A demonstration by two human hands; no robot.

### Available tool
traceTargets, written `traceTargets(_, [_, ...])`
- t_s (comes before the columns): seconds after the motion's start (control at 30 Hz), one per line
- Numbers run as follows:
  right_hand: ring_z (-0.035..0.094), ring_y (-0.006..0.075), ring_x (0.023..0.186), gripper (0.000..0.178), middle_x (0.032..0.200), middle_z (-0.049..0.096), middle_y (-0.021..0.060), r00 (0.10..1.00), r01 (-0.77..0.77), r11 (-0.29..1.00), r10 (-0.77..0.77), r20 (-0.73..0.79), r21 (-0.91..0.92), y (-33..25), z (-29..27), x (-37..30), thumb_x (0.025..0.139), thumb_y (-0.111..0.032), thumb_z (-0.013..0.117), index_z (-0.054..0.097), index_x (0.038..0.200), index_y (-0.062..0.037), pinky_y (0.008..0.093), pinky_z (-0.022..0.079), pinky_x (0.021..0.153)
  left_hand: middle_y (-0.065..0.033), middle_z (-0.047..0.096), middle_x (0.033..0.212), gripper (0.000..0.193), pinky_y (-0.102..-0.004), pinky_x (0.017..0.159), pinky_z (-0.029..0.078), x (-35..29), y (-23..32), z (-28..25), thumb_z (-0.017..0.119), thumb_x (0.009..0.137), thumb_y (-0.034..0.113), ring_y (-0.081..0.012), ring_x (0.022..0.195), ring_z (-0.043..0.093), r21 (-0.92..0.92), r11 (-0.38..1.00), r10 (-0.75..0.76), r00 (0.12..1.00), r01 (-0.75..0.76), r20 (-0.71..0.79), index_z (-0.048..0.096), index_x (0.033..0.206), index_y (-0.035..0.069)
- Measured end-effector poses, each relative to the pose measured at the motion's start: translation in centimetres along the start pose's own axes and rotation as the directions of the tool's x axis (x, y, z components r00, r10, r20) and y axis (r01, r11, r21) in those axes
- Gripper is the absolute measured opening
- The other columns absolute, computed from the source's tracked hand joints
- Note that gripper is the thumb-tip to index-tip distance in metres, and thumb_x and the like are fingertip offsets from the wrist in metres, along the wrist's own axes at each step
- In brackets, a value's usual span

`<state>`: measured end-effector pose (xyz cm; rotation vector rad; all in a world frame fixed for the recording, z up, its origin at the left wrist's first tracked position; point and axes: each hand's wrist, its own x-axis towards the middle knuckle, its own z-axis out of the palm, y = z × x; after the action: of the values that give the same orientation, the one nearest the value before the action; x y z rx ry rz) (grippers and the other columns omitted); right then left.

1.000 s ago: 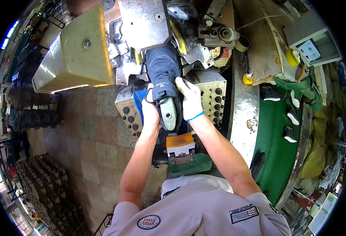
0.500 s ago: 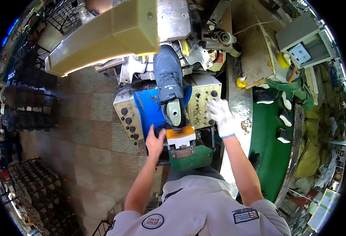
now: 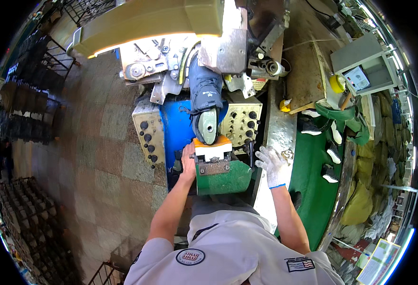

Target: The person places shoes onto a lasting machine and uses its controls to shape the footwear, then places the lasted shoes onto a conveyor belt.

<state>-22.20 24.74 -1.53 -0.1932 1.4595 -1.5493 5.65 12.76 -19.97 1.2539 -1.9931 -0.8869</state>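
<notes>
A dark blue-grey lace-up shoe upper sits on a pale green shoe last in the machine, its toe end hidden under metal plates. At its heel end is an orange-and-white pad, mounted above a green curved cover. My bare left hand lies along the left side of this pad holder, fingers stretched out and holding nothing visible. On the right, my right hand, in a white glove, hovers by a black lever with fingers apart and nothing in it.
Control boxes with black knobs flank a blue guard. A beige lamp housing spans the top left. Several shoes lie on a green belt at right. Loaded racks stand at left.
The metal plates now cover more of the shoe's toe, and the orange pad meets its heel. My right hand has drawn back toward me from the control box. My left fingers have straightened.
</notes>
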Motion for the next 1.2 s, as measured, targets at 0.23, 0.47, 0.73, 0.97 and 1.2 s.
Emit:
traceTargets(0.23, [0.065, 0.0388, 0.109, 0.053, 0.128, 0.060, 0.0261, 0.993, -0.018, 1.000, 0.017, 0.120, 0.004, -0.3, -2.6, 1.2, 0.097, -0.022, 0.063, 0.044, 0.137, 0.0087, 0.0453, 0.058, 0.078, -0.0271, 0.069, 0.096, 0.067, -0.0469, 0.079, 0.053, -1.6, -1.0, -5.7, 0.074, 0.078, 0.023, -0.0425, 0.087, 0.067, 0.044, 0.928, -0.370, 0.929, 0.371, -0.014, 0.051, 0.134, -0.007])
traceTargets(0.47, [0.066, 0.0365, 0.109, 0.057, 0.129, 0.060, 0.0274, 0.961, 0.063, 0.998, -0.059, 0.269, -0.009, -3.2, 2.4, -2.8, 0.097, -0.022, 0.062, 0.042, 0.140, 0.0101, 0.0417, 0.059, 0.081, -0.0077, 0.070, 0.105, 0.057, -0.0245, 0.079, 0.053, -3.2, 11.5, -19.4, 0.069, 0.076, -0.001, -0.0125, 0.089, 0.067, -0.727, 0.633, -0.512, 0.848, 0.265, -0.138, 0.058, 0.132, -0.005])
traceTargets(0.73, [0.057, 0.0222, 0.122, 0.075, 0.137, 0.056, 0.0178, 0.562, 0.274, 0.954, -0.261, 0.785, 0.122, -6.1, 15.0, -7.5, 0.093, -0.035, 0.067, 0.037, 0.148, 0.0061, 0.0325, 0.045, 0.103, -0.0129, 0.072, 0.103, 0.058, -0.0221, 0.072, 0.053, 1.3, 25.0, -24.6, 0.073, 0.075, 0.002, -0.0146, 0.083, 0.069, -0.800, 0.600, -0.361, 0.899, 0.020, -0.248, 0.059, 0.129, -0.013])
traceTargets(0.97, [0.062, 0.0133, 0.095, 0.055, 0.106, 0.069, 0.0084, 0.844, 0.076, 0.995, -0.030, 0.535, -0.063, -5.5, 3.0, 1.1, 0.090, -0.037, 0.071, 0.064, 0.120, 0.0077, 0.0284, 0.051, 0.085, -0.0110, 0.071, 0.101, 0.033, -0.0271, 0.078, 0.051, 7.7, 34.0, -13.7, 0.072, 0.087, 0.012, -0.0143, 0.090, 0.065, -0.118, 0.992, -0.067, 0.982, 0.046, -0.174, 0.068, 0.117, -0.002])
traceTargets(1.2, [0.071, 0.0264, 0.092, 0.081, 0.102, 0.073, 0.0194, 0.984, -0.159, 0.724, 0.062, -0.167, -0.671, -8.6, -25.6, 8.5, 0.075, -0.068, 0.072, 0.070, 0.110, 0.0053, 0.0366, 0.053, 0.084, -0.0173, 0.057, 0.135, 0.075, -0.0341, 0.101, 0.045, 10.1, 25.5, -12.3, 0.078, 0.088, 0.027, -0.0239, 0.114, 0.058, -0.057, 0.968, -0.248, 0.898, 0.244, -0.363, 0.041, 0.147, -0.003])
